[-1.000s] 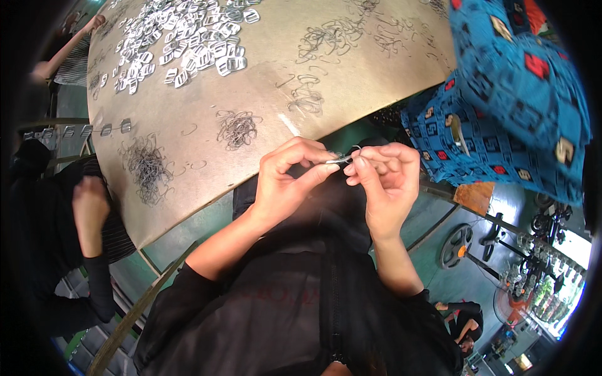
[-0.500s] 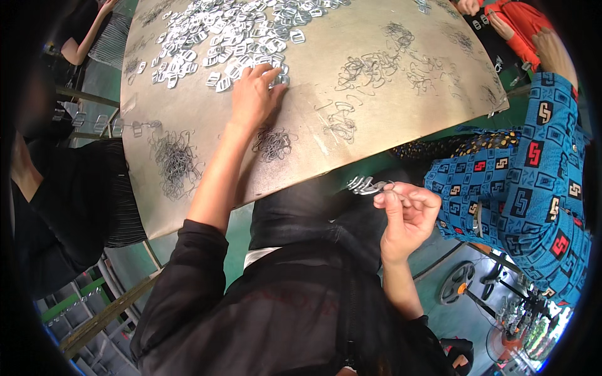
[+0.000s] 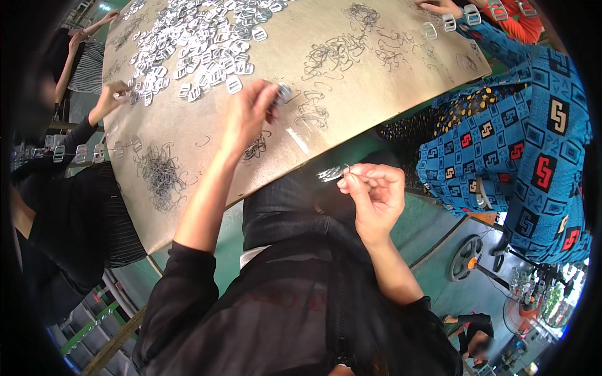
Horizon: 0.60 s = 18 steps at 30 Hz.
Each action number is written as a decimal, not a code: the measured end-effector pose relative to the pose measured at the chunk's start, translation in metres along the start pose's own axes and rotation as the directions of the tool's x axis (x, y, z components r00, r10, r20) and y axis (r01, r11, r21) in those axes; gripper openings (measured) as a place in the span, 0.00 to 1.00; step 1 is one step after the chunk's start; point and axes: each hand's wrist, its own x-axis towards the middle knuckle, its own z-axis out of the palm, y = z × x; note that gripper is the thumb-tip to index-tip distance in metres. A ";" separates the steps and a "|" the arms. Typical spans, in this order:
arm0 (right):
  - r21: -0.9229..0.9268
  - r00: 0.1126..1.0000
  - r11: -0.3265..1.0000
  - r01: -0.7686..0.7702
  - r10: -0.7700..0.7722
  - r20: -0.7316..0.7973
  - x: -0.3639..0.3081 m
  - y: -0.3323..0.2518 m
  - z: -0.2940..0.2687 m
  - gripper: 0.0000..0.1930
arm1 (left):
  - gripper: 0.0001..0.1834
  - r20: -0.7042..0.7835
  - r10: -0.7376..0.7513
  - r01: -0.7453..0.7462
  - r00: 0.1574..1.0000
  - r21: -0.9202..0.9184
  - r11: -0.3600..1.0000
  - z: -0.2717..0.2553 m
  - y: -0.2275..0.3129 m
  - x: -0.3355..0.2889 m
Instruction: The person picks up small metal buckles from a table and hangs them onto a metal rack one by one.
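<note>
My left hand is lifted just above the tabletop, fingers bent, with a silver metal buckle pinched at its fingertips. Blur softens that hand. In front of my lap, past the table's near edge, my right hand pinches a small bunch of shiny metal pieces. These look like buckles seen edge-on with thin wire among them, though the detail is too small to be sure. Beyond my left hand spreads a big heap of silver buckles. A small pile of bent wire hooks lies partly behind my left forearm.
More wire hooks lie in a dark pile at the left and a loose spread at the right of the table. A co-worker's hand reaches in from the left. Someone in a blue patterned sleeve works close at right, beside hanging buckles.
My left hand has come away from the heap's near edge, slightly toward me, with a buckle. My right hand appears further left and a little higher. The whole view has shifted.
</note>
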 end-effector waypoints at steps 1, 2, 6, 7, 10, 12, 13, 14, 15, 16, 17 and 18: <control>0.008 1.000 1.000 -0.023 0.023 0.001 0.000 -0.001 0.002 0.12 | 0.12 0.071 -0.024 0.029 0.997 -0.070 0.997 0.005 0.006 -0.012; 0.007 1.000 1.000 -0.021 0.020 0.005 0.000 0.000 0.004 0.12 | 0.12 0.143 -0.044 0.064 0.989 -0.137 0.988 0.011 0.016 -0.025; -0.007 1.000 1.000 -0.013 0.013 -0.001 0.003 0.009 0.002 0.11 | 0.13 0.208 0.001 0.040 0.978 -0.194 0.980 0.031 0.036 -0.063; -0.010 1.000 1.000 -0.014 0.014 0.000 0.005 0.010 0.001 0.11 | 0.13 0.206 0.022 0.015 0.978 -0.177 0.984 0.034 0.043 -0.068; -0.015 1.000 1.000 -0.024 0.024 -0.004 0.007 0.010 0.004 0.10 | 0.12 0.183 0.068 -0.044 0.981 -0.136 0.990 0.038 0.056 -0.080; -0.017 0.999 0.999 -0.032 0.032 0.000 0.008 0.011 0.005 0.10 | 0.11 0.143 0.136 -0.122 0.980 -0.102 0.987 0.041 0.058 -0.083; -0.018 0.999 0.999 -0.033 0.033 0.001 0.008 0.011 0.005 0.10 | 0.11 0.128 0.142 -0.131 0.982 -0.091 0.987 0.042 0.058 -0.084; -0.020 0.999 0.999 -0.033 0.033 0.003 0.007 0.012 0.005 0.10 | 0.11 0.142 0.172 -0.164 0.975 -0.067 0.984 0.042 0.059 -0.085; -0.022 0.999 0.999 -0.033 0.033 0.005 0.008 0.012 0.005 0.10 | 0.11 0.155 0.201 -0.197 0.967 -0.044 0.979 0.042 0.060 -0.085; -0.049 0.999 0.998 -0.024 0.025 0.020 0.008 0.013 0.004 0.10 | 0.11 0.170 0.230 -0.230 0.958 -0.022 0.973 0.042 0.061 -0.086; -0.077 0.999 0.997 -0.015 0.017 0.035 0.007 0.015 0.002 0.10 | 0.10 0.136 0.273 -0.274 0.952 -0.008 0.962 0.045 0.059 -0.086; -0.103 0.999 0.995 -0.003 0.009 0.053 0.006 0.017 0.000 0.10 | 0.10 0.123 0.276 -0.277 0.953 -0.013 0.961 0.045 0.057 -0.087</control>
